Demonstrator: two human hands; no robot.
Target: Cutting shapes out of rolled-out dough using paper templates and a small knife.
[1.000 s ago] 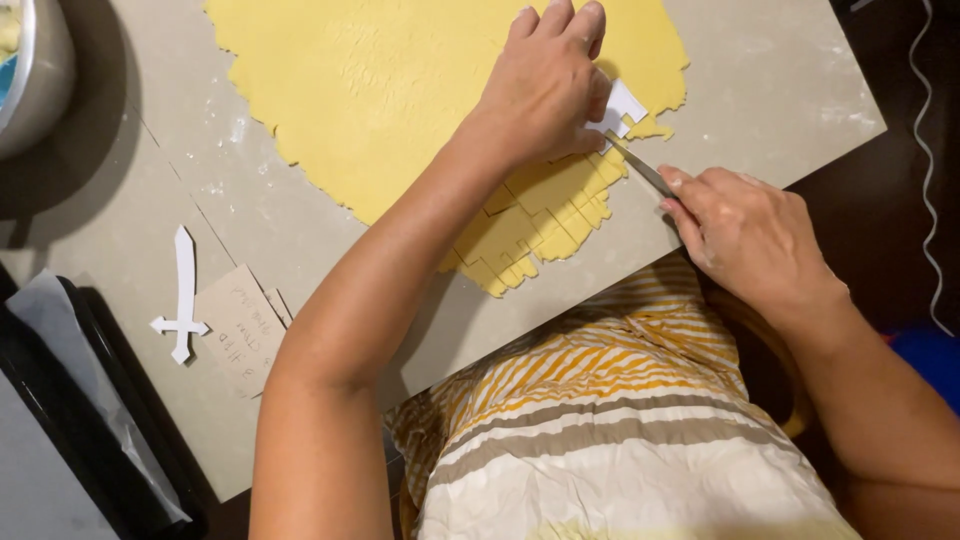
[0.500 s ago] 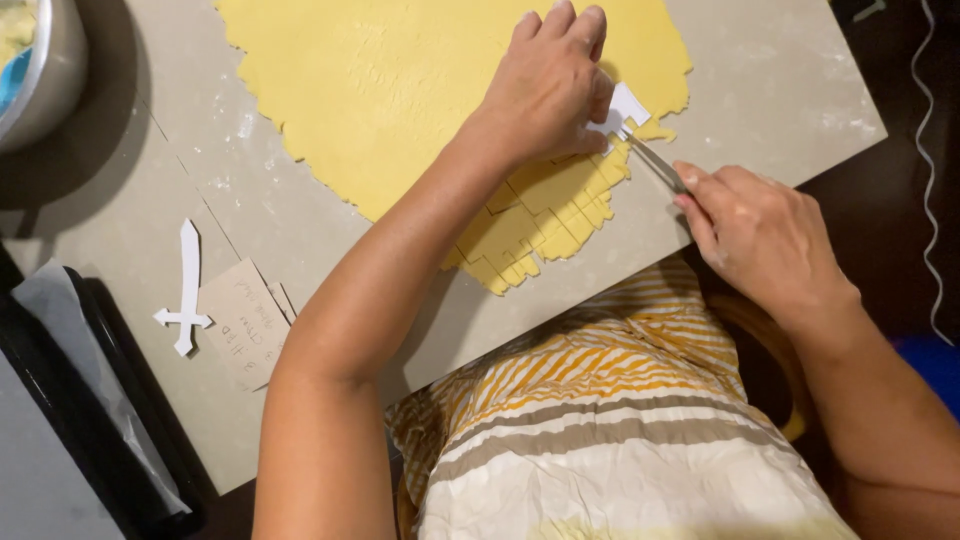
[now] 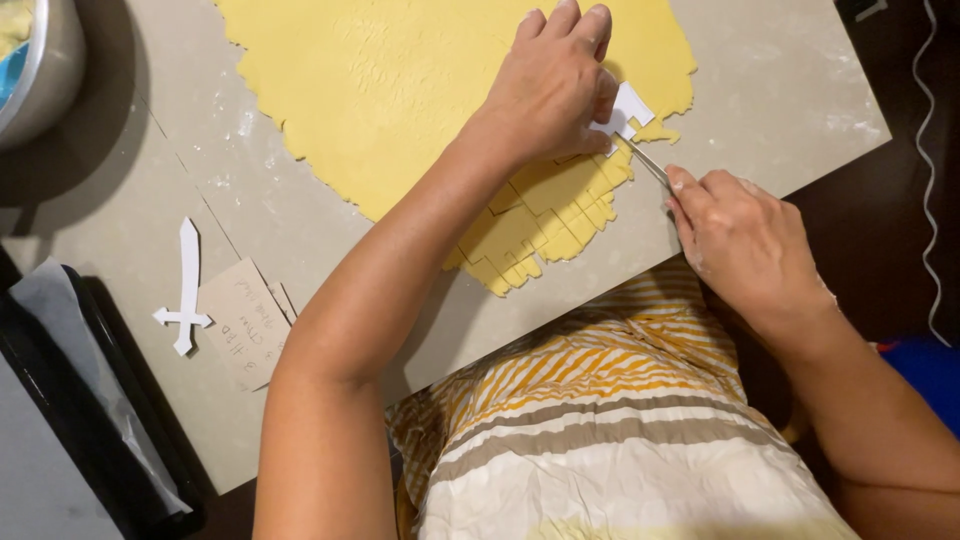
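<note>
Yellow dough sheet [image 3: 400, 90] sits on the grey board [image 3: 780, 90], unchanged. Left hand [image 3: 555, 85] still pins the white paper template [image 3: 625, 110] at the dough's edge; right hand [image 3: 745, 240] grips the knife [image 3: 648, 160], shifted slightly right

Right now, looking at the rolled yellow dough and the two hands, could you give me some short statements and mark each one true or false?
1. The left hand presses a white paper template onto the flat yellow dough sheet. True.
2. The right hand holds a rolling pin. False: it holds a thin metal blade whose tip is at the template.
3. A white sword-shaped paper cutout lies on the grey work board, apart from the dough. True.
4. The dough edge nearest the person is smooth and uncut. False: it is cut into stepped, blocky notches.
5. The sword-shaped cutout lies beside a small brown card. True.
</note>
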